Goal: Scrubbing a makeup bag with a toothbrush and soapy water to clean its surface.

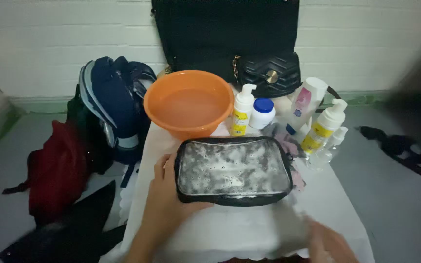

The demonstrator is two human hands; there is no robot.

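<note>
One clear pouch [233,170] against left fingers [164,163], seemingly.

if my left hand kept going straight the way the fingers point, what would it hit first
The left hand already rests on the near left corner of the clear black-trimmed pouch, fingers pointing up and away. Going on past the pouch's left end, it would likely meet the orange basin first, though depth is hard to judge.

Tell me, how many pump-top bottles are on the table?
2. One white pump bottle with a yellow label stands right of the orange plastic basin; another white-and-yellow pump bottle stands further right. Others may hide behind the clear pouch.
</note>
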